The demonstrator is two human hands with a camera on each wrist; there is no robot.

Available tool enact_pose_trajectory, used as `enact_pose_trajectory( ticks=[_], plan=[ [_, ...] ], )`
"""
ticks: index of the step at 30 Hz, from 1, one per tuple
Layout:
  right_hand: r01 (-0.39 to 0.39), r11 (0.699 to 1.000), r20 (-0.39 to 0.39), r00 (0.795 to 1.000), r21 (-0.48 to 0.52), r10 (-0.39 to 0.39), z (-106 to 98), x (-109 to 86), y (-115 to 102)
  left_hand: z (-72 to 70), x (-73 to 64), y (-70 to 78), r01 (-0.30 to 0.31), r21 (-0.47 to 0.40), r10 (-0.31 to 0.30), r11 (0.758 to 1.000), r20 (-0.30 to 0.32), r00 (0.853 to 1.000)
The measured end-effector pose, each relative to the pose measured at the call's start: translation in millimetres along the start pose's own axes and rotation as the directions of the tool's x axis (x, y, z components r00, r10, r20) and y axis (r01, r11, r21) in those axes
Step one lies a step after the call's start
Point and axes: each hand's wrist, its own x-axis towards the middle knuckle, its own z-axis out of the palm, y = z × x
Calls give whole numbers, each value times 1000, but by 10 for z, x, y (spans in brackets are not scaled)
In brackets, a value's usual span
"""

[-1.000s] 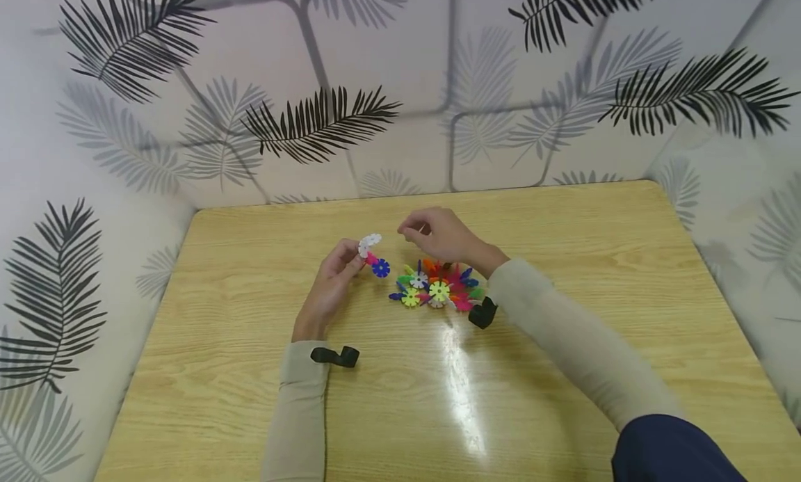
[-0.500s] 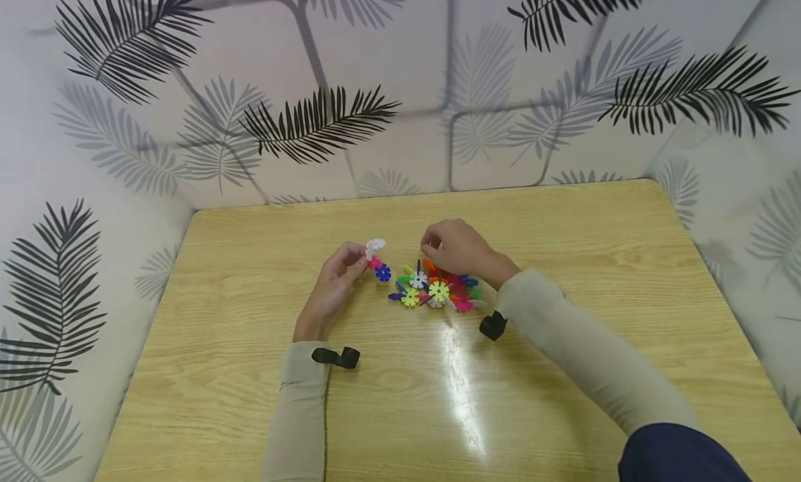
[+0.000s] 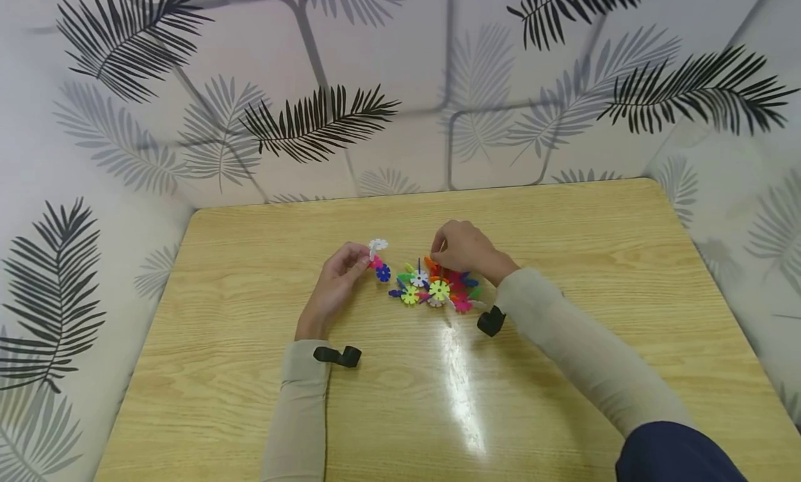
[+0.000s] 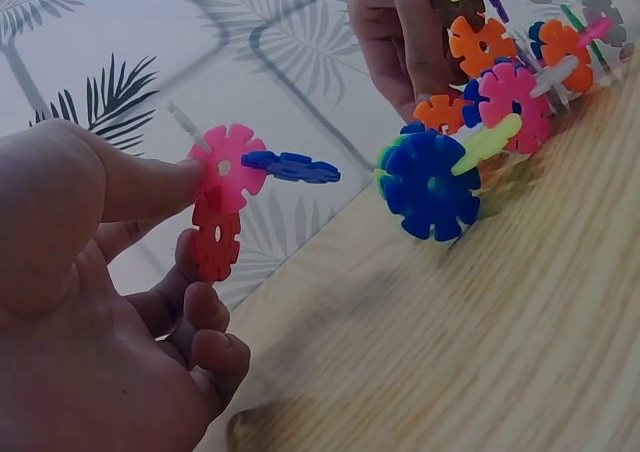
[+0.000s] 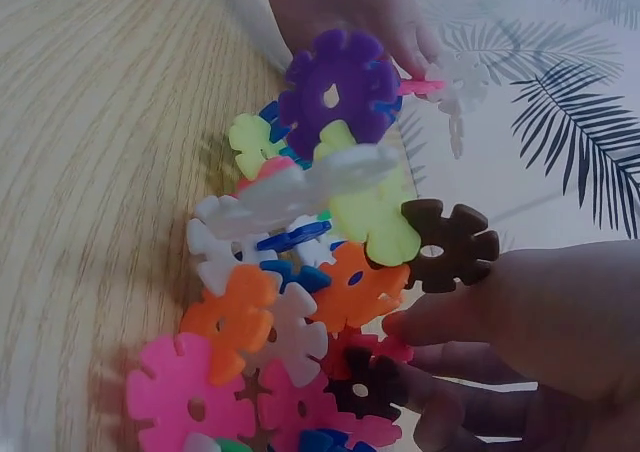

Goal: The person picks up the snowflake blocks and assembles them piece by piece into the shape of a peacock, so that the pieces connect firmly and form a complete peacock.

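My left hand (image 3: 338, 277) holds a small joined group of notched plastic snowflake discs between thumb and fingers. In the left wrist view, a pink disc (image 4: 240, 152), a red disc (image 4: 206, 252) and a blue disc (image 4: 300, 167) show there; white discs (image 3: 378, 244) top the group in the head view. My right hand (image 3: 468, 247) is at the back of a larger multicoloured snowflake-disc cluster (image 3: 439, 291). Its thumb and finger pinch at a red disc (image 5: 385, 346), beside a brown disc (image 5: 462, 242) near the thumb. Its fingertips are partly hidden.
The cluster rests on a wood-grain table (image 3: 219, 315), a short way right of my left hand. A leaf-patterned wall covering (image 3: 413, 85) stands behind the table's far edge. Black camera mounts (image 3: 338, 355) are strapped at both wrists.
My right hand has moved right from near the small group to the back of the cluster, its fingers lowering among the discs. My left hand has shifted slightly right, still holding its group.
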Motion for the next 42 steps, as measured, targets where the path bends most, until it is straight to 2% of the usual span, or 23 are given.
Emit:
enact_pose_trajectory(
  ticks=[4, 8, 14, 19, 22, 27, 33, 37, 42],
  plan=[
    [-11, 1000, -18, 1000, -8, 11, 4, -13, -8, 8, 7, -13, 0, -27, 0, 1000, -12, 1000],
    [1, 1000, -85, 996, 28, 1, 20, -82, -21, 0, 15, -23, 4, -43, -5, 999, -31, 1000],
    [44, 997, -197, 980, 56, -33, 76, -207, -47, -3, 14, -18, 3, -56, -5, 998, -51, 999],
    [68, 996, -261, 964, 55, -51, 92, -300, -81, -2, 23, -29, 1, -58, -4, 998, -57, 998],
    [88, 996, -279, 957, 22, -78, 90, -354, -99, -4, 21, -27, 3, -53, -6, 999, -59, 998],
    [154, 986, -300, 939, -61, -166, 95, -442, -120, 5, 20, -16, 6, -52, -9, 999, -64, 998],
    [220, 970, -397, 885, -108, -245, 161, -521, -116, 7, 33, -5, -13, -80, 7, 997, -66, 998],
    [279, 951, -461, 832, -134, -309, 239, -615, -105, 10, 26, -17, 4, -80, -10, 997, -77, 997],
    [350, 925, -540, 755, -149, -372, 343, -690, -58, 40, 5, -9, 18, -36, -21, 999, -64, 998]
  ],
)
